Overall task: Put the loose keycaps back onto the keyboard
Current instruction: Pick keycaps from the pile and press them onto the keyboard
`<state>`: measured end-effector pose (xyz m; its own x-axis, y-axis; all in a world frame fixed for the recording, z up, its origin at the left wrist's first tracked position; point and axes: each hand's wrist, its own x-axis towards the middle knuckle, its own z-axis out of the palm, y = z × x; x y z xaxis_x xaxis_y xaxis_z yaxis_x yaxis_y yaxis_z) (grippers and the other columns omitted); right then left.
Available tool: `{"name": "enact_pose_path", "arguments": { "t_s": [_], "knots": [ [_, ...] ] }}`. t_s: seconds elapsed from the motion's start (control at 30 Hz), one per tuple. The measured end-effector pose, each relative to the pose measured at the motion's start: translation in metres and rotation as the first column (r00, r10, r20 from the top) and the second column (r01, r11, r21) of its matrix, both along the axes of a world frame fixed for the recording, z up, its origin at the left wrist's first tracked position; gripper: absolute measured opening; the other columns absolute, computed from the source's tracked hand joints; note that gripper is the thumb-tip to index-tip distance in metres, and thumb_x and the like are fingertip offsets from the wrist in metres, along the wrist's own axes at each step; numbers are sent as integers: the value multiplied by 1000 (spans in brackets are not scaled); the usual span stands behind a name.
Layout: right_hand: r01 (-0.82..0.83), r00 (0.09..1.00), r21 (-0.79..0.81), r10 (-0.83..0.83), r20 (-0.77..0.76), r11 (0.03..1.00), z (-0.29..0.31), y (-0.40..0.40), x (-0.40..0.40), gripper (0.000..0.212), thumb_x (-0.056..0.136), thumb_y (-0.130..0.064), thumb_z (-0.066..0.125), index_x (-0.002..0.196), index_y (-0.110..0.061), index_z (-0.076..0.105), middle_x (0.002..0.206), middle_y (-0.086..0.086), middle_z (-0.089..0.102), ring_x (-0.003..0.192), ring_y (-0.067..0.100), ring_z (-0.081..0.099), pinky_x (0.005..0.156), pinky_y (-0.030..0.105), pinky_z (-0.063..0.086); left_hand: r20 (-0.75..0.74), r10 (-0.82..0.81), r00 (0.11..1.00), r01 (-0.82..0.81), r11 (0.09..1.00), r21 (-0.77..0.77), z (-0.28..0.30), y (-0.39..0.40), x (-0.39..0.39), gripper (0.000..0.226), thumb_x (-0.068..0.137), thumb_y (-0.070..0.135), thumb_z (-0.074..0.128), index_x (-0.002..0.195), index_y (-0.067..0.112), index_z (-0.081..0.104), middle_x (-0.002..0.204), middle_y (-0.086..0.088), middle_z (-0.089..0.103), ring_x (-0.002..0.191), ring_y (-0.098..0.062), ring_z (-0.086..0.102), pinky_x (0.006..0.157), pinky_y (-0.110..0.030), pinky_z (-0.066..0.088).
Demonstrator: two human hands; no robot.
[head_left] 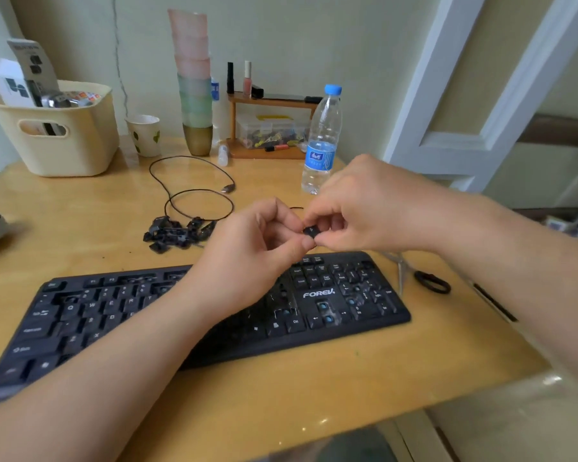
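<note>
Pinched between both hands, left point(264, 241) and right point(357, 208): one small black plastic keycap point(311, 231), held above the black plastic keyboard point(347, 295) on the table; bare sockets directly below, nearer the right.

A glossy yellow wooden table point(314, 388) stands against a pale green wall point(314, 35) with a thin crack on its far left, a white panelled door frame point(454, 105) rises at right, and soft, even light fills the room.
</note>
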<state>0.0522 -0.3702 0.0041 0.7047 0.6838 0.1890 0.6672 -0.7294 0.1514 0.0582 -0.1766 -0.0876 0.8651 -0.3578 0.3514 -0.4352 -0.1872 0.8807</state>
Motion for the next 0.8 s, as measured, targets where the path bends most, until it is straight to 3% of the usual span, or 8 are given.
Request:
{"name": "enact_pose_path", "arguments": {
  "t_s": [0.1,0.2,0.3,0.4,0.63,0.8],
  "knots": [
    [100,993,-5,-101,-55,995,-2,-20,-9,16,83,-32,76,98,-29,81,71,-17,67,62,-2,57,63,23,50,75,-66,995,54,988,141,-2,-6,-7,21,93,28,77,109,30,63,85,15,77,72,-4,68,73,-25,53],
    [310,921,-33,-309,-237,950,-11,-44,-9,13,83,-36,82,95,-35,77,73,-20,69,70,-8,61,66,16,46,169,-112,979,57,952,301,-5,-8,-10,31,94,30,73,122,36,60,87,21,76,79,-1,68,76,-22,51],
    [469,775,-106,-466,-428,877,-26,-64,-6,14,81,-38,85,87,-41,72,75,-24,71,73,-6,66,74,24,56,187,-110,976,41,941,337,-7,-6,-8,34,95,32,72,126,37,59,88,22,75,82,-3,68,77,-21,51],
    [526,696,-139,-518,-497,839,-38,-70,-4,15,81,-39,86,90,-39,74,79,-26,73,77,-3,69,84,32,59,222,-117,968,25,925,380,-8,-7,-6,33,95,32,71,126,36,61,89,21,74,85,1,66,76,-14,47],
    [512,687,-163,-516,-511,843,-43,-61,0,19,81,-39,86,96,-35,75,83,-23,75,76,-4,68,82,30,59,408,-245,880,-50,805,591,-20,-16,-6,31,97,42,64,127,42,68,109,15,62,109,-11,47,95,-24,39],
    [478,719,-223,-524,-456,850,-40,-53,-3,22,83,-39,84,103,-32,77,85,-19,74,80,-3,66,81,27,57,427,-272,862,-58,784,618,-22,-17,-5,32,98,43,61,129,42,68,110,14,58,109,-14,46,97,-24,37]
  ]
}}
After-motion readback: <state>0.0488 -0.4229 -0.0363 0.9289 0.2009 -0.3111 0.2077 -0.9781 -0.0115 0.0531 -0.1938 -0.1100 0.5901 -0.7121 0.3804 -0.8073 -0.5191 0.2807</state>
